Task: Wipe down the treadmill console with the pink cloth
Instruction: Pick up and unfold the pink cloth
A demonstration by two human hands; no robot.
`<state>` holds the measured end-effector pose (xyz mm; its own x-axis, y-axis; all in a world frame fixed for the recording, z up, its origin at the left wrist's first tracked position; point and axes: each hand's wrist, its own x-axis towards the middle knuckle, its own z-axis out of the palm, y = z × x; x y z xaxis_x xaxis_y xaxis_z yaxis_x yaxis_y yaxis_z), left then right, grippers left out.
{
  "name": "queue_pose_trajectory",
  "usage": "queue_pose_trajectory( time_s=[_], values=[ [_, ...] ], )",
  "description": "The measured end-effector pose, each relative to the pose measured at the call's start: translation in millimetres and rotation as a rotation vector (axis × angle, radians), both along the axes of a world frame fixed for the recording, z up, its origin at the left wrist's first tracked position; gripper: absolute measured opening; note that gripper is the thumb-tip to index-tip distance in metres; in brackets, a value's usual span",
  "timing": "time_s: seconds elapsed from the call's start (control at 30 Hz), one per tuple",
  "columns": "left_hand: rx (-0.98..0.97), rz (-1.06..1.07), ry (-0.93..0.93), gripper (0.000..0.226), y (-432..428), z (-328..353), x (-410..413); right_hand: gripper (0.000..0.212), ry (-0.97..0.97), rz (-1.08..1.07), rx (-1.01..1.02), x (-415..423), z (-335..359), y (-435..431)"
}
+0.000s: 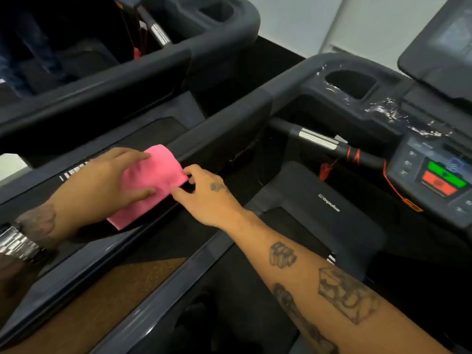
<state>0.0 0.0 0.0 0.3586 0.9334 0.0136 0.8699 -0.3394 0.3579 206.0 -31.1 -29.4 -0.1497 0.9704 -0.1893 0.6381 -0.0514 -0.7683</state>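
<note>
The pink cloth [155, 175], folded, lies over the dark side handrail [229, 116] of the treadmill at centre left. My left hand [99, 185] rests flat on it with fingers spread, a metal watch on the wrist. My right hand [204, 195] reaches across from the lower right, and its thumb and fingertips pinch the cloth's right edge. The treadmill console [431, 175] is at the right, with green and red buttons and a dark screen [449, 44] above it. Both hands are well left of the console.
A second treadmill's handrail and console [127, 80] runs along the upper left. A cup holder [352, 83] with crinkled plastic film sits on the console top. A chrome-tipped grip bar [319, 139] and a red safety cord [390, 182] hang in front of the console. A motor cover [329, 203] lies below.
</note>
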Motion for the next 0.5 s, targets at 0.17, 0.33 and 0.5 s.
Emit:
queue_pose_trajectory(
  time_s=[0.17, 0.33, 0.5],
  values=[
    [-0.110, -0.052, -0.031, 0.078, 18, -1, -5, 0.038, 0.146, -0.175, -0.036, -7, -5, 10],
    [-0.191, -0.099, -0.019, 0.087, 40, 2, -3, 0.022, 0.316, -0.346, -0.076, -18, -19, 19],
    [-0.174, -0.222, -0.002, 0.072, 67, 5, 4, 0.015, 0.456, -0.381, -0.065, -8, -14, 29]
  ],
)
